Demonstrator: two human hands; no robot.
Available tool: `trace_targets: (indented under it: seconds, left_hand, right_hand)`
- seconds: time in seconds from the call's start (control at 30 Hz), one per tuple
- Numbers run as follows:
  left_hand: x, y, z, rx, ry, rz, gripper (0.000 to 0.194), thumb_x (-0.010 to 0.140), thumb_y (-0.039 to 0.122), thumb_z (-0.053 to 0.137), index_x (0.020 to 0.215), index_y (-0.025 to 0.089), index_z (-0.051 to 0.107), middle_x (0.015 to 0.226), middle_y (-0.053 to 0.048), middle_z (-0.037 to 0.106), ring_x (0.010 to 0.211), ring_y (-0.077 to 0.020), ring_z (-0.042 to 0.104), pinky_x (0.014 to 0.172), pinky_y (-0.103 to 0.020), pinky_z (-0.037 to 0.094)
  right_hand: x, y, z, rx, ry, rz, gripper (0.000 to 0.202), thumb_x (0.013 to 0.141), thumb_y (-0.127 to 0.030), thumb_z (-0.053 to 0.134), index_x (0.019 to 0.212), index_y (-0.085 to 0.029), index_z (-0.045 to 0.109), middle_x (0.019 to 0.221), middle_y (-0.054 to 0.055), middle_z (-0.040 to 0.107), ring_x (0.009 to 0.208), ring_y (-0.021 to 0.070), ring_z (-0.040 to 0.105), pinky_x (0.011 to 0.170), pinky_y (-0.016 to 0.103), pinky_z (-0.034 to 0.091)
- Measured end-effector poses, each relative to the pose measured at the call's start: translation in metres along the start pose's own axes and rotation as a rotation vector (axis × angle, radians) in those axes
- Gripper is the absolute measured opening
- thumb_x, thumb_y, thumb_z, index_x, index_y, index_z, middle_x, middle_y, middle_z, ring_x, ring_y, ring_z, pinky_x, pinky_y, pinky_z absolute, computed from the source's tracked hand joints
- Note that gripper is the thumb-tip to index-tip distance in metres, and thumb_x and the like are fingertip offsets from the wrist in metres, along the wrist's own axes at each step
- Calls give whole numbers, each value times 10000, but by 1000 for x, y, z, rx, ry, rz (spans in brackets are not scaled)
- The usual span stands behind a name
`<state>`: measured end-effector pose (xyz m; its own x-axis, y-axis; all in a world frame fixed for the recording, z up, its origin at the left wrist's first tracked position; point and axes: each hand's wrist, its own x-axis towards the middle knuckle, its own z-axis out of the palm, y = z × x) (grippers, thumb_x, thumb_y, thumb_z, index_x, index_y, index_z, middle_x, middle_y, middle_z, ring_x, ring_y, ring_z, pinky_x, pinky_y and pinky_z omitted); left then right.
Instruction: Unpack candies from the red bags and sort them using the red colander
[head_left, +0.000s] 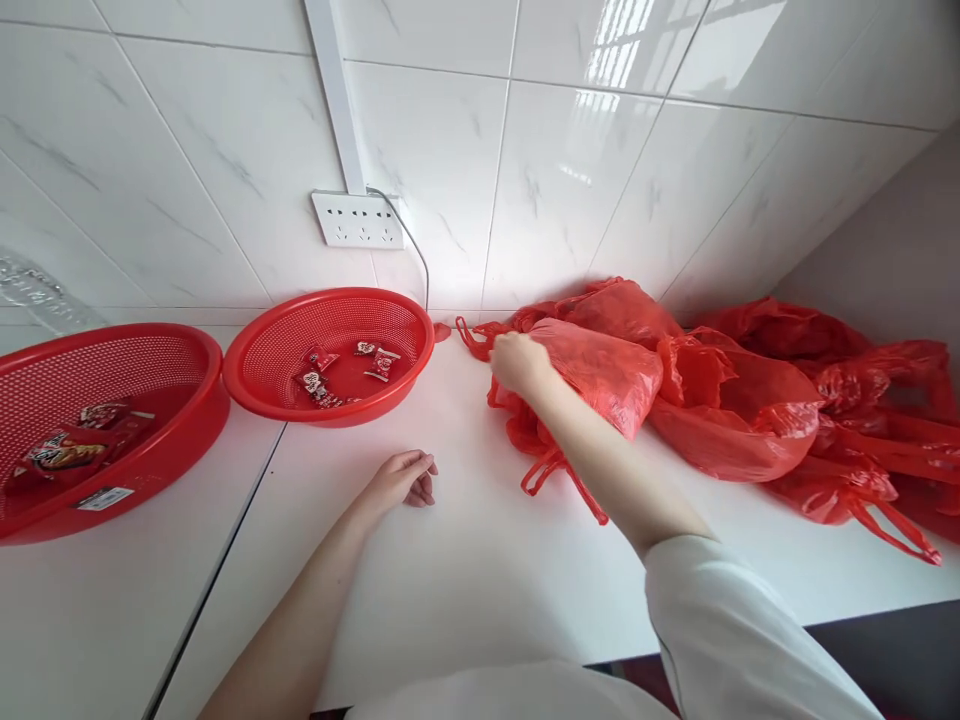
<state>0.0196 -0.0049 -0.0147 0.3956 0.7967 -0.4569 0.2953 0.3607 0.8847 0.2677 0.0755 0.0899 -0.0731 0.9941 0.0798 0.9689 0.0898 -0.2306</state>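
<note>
My left hand (402, 480) rests over the white table with its fingers loosely curled and slightly apart. No object shows in it. Farther forward and to the right, my right hand (519, 362) is closed at the near-left part of a red plastic bag (600, 370). Its fingers wrap inward, so the part of the bag under them is hidden. This bag is bulging, and loose handles (546, 470) hang from its near side onto the table. What it contains cannot be made out through the red film.
A round red basket (330, 408) holds several small wrapped packets (382, 364). Another red basket (187, 440) on the left has larger packets (64, 452) inside. More red bags (742, 440) crowd the right side. A socket strip (360, 220) is on the tiled wall; a seam crosses the table.
</note>
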Motion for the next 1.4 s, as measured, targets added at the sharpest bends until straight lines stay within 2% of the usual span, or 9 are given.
trace_targets:
  seconds: [0.1, 0.23, 0.37, 0.6, 0.77, 0.93, 1.03, 1.23, 1.4]
  left_hand:
    - [0, -2, -1, -12, -11, -4, 430, 753, 600, 563, 821, 176, 583, 632, 4, 588, 603, -177, 660, 550, -254, 463]
    - [-5, 0, -1, 13, -9, 14, 409, 760, 588, 552, 802, 182, 581, 631, 4, 588, 586, -174, 655, 534, -256, 457]
    - [-9, 1, -4, 77, 91, 98, 368, 797, 562, 509, 780, 199, 568, 638, 2, 588, 548, -167, 633, 513, -263, 448]
    - [-22, 15, -15, 312, 627, 515, 255, 832, 475, 534, 912, 233, 544, 928, -61, 631, 874, -222, 625, 726, -306, 482]
    - [-38, 31, -5, 389, 517, 773, 637, 618, 382, 785, 1186, 230, 539, 1306, -116, 515, 1228, -311, 454, 1041, -403, 338]
    - [-39, 26, -4, 226, 81, 356, 268, 728, 459, 670, 741, 195, 627, 668, -12, 599, 653, -200, 583, 635, -319, 475]
    - [-36, 21, -14, 33, 171, 275, 384, 732, 475, 656, 543, 182, 493, 501, 19, 452, 496, -135, 466, 478, -265, 382]
    - [-35, 18, -31, -220, 507, 516, 390, 716, 490, 685, 554, 158, 557, 530, -7, 521, 573, -156, 532, 519, -256, 426]
    - [-44, 23, -24, -523, 339, 613, 365, 724, 515, 681, 846, 170, 686, 768, -62, 667, 722, -208, 640, 652, -308, 522]
  right_hand:
    - [40, -29, 37, -6, -99, 159, 433, 892, -176, 439, 1302, -36, 451, 1301, 290, 478, 1182, 346, 480, 878, 434, 447]
    - [58, -38, 64, 2, -114, 250, 598, 953, -267, 365, 1469, -51, 156, 1506, 316, 138, 1304, 376, 344, 936, 503, 400]
    - [46, -45, 70, 32, -167, 225, 497, 939, -272, 445, 1362, -29, 354, 1367, 296, 399, 1181, 322, 487, 886, 461, 451]
    - [-30, -60, 38, 251, -356, -257, 106, 866, -258, 532, 906, -192, 604, 939, 9, 660, 830, 121, 602, 722, 207, 454]
    - [-76, -48, 3, 642, -468, -698, 164, 838, -112, 462, 873, -198, 597, 882, -23, 662, 800, 105, 608, 749, 217, 462]
    - [-80, -45, -2, 986, -324, -539, 269, 943, -241, 371, 1109, -208, 580, 1066, 46, 653, 783, 139, 649, 738, 292, 513]
    - [-74, -35, -6, 1161, -135, -331, 357, 964, -419, 359, 1173, -212, 562, 1049, 78, 677, 549, 129, 618, 645, 330, 526]
    - [-65, -10, -14, 1252, 247, -79, 525, 898, -603, 406, 1114, -165, 599, 860, 85, 707, 547, 150, 621, 586, 300, 514]
    - [-68, -2, -12, 1310, 47, -55, 712, 841, -757, 253, 884, -165, 646, 517, 16, 570, 410, 129, 492, 431, 250, 400]
